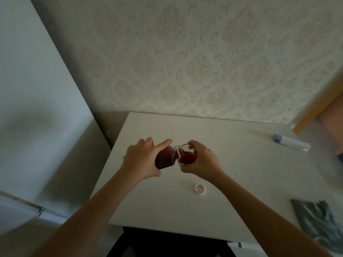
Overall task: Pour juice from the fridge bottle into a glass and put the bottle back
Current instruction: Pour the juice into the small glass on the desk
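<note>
On the pale surface (232,164), the left hand (141,160) grips the tilted bottle (165,158), its long axis pointing to 3 o'clock, mouth over the glass (187,159) which the right hand (201,162) clasps, while the cap (200,188) lies near at 5 o'clock.

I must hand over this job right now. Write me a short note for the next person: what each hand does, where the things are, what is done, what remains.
Left hand: grip closed on the bottle, tilted, its open mouth over the glass.
Right hand: grip around the glass, steadying it on the white table.
Things: red juice already fills part of the glass; the bottle cap lies loose on the table, nearer to you than the glass.
Done: bottle fetched, cap off, pouring under way.
Left: finish the pour, set the bottle upright, screw the cap on, return the bottle to the fridge.
</note>
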The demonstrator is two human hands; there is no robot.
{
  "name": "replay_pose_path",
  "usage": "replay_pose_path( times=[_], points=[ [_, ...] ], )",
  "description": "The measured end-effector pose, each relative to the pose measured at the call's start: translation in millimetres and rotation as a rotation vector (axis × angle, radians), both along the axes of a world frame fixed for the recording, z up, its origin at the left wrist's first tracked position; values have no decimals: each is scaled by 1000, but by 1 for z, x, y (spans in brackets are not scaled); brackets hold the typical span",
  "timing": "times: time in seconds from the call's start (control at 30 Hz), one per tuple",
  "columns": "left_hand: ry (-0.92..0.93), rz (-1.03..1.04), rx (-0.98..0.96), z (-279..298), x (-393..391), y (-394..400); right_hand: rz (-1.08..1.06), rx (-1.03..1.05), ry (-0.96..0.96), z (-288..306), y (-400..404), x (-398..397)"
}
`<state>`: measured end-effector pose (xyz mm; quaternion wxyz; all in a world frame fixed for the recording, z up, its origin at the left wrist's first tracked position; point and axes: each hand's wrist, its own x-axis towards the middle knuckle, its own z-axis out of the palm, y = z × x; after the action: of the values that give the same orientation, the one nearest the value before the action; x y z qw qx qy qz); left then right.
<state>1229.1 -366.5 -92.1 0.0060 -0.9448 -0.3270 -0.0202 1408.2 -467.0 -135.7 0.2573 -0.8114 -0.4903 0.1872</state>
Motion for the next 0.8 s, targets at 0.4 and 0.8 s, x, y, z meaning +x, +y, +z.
replay_pose_path(
  times=[0.4,0.8],
  points=[
    [-349,89,-231,-38,-12,-1,-37,111,170,-8,1,2],
    [-778,313,-569,-98,-20,-12,-80,-14,252,-78,5,2]
  ],
)
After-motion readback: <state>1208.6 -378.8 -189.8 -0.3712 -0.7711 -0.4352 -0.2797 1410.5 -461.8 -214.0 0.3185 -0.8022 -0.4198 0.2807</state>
